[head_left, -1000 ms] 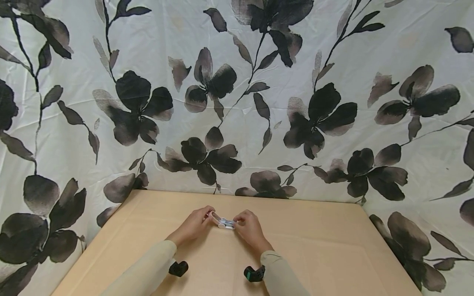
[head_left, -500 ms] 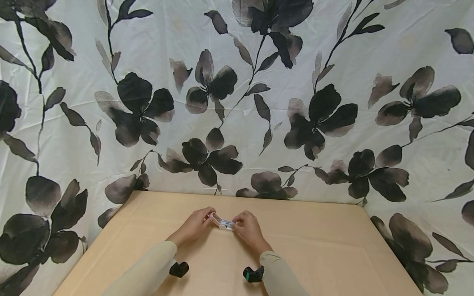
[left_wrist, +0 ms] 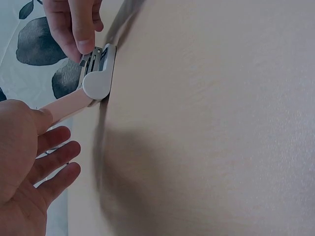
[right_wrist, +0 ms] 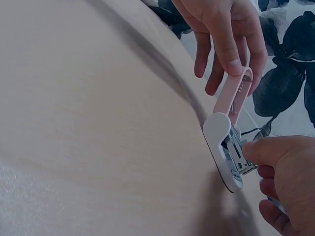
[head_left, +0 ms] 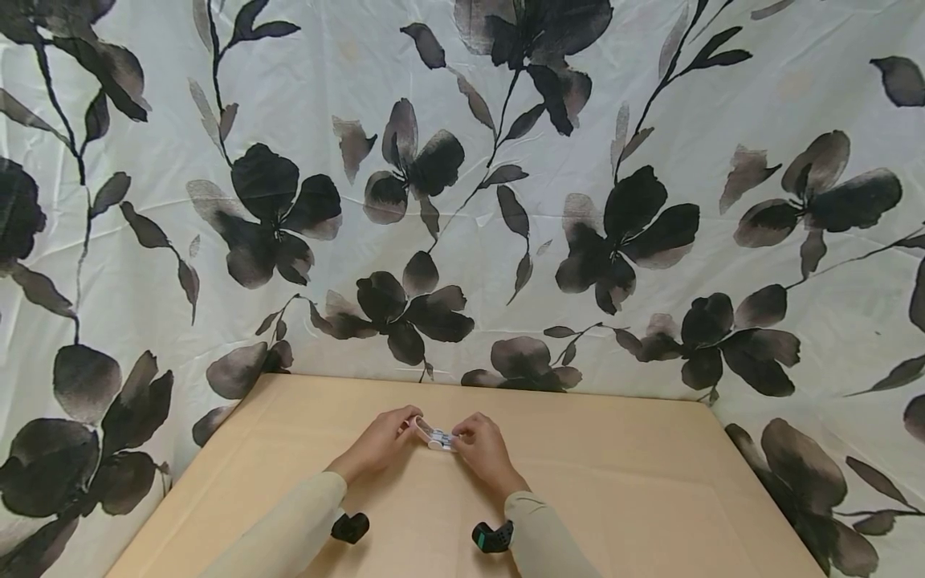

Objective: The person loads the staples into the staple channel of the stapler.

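A small pink-and-white stapler is held between both hands over the table, its pink top arm swung up from the white base. My left hand pinches the end of the pink arm between thumb and fingers; its other fingers hang apart below, as the left wrist view shows. With thumb and fingertips my right hand pinches the metal staple magazine near the base's far end. The right thumb covers part of the magazine. The base stands close over the tabletop.
A light wood-coloured table spreads beneath the hands. Behind it hangs a white cloth printed with dark flowers, reaching the table's back edge. Black wrist cameras sit at both cuffs.
Both hands keep the same hold on the stapler, with barely any movement. The head view has drifted slightly, so the background sits a little lower.
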The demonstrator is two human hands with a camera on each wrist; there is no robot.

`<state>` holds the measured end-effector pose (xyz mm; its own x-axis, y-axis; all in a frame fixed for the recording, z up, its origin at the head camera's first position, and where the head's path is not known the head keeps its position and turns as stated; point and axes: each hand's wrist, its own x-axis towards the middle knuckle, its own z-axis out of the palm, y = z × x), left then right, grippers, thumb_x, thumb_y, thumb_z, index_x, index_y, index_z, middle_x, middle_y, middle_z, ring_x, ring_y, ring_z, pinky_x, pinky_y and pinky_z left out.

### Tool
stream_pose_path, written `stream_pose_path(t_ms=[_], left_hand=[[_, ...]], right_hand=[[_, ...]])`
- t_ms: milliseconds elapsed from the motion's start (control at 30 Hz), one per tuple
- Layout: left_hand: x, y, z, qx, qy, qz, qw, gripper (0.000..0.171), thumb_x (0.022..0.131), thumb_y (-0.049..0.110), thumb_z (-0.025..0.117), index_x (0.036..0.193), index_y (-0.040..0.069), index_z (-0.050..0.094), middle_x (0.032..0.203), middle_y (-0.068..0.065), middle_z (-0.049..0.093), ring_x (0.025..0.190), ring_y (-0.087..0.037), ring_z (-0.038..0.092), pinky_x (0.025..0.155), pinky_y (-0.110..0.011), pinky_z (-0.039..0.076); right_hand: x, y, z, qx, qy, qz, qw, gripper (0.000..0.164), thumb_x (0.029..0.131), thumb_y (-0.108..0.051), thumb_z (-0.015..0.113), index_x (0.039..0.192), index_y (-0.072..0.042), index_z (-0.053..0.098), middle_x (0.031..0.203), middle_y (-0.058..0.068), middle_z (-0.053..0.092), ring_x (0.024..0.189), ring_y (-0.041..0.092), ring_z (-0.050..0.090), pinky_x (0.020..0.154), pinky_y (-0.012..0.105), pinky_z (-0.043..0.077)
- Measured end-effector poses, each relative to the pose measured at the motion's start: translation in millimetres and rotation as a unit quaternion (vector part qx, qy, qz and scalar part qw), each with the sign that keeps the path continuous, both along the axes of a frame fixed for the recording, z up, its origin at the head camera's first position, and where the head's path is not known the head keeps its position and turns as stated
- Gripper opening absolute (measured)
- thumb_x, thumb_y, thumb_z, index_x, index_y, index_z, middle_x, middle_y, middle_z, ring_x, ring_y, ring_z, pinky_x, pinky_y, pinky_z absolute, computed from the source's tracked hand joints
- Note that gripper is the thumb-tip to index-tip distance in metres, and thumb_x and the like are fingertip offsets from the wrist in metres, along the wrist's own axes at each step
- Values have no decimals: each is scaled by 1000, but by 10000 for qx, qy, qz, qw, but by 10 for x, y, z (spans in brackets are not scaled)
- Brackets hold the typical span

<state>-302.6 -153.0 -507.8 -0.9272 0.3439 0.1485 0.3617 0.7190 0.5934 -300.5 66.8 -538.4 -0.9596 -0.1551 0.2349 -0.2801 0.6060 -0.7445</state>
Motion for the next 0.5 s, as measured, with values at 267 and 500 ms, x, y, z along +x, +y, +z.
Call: stream_pose_path(t_ms=[267, 500], left_hand=[[-7, -7, -15, 4, 9, -26, 10000, 23, 104, 9, 60, 126, 3, 64, 114, -6, 72, 95, -14, 62, 85, -38, 55], [-10, -19, -20, 2, 47, -55, 10000, 23, 103, 8, 60, 126, 3, 64, 114, -7, 72, 95, -15, 62, 85, -38, 55]], right_hand=[[-6, -17, -8, -7, -39, 0, 10000, 5, 89, -8, 80, 93, -8, 78, 97, 2, 66, 89, 14, 56, 79, 27, 50], [-30, -34, -38, 31, -159, -63, 9998, 5, 89, -9, 80, 94, -10, 78, 96, 1, 64, 89, 13, 55, 80, 27, 49]])
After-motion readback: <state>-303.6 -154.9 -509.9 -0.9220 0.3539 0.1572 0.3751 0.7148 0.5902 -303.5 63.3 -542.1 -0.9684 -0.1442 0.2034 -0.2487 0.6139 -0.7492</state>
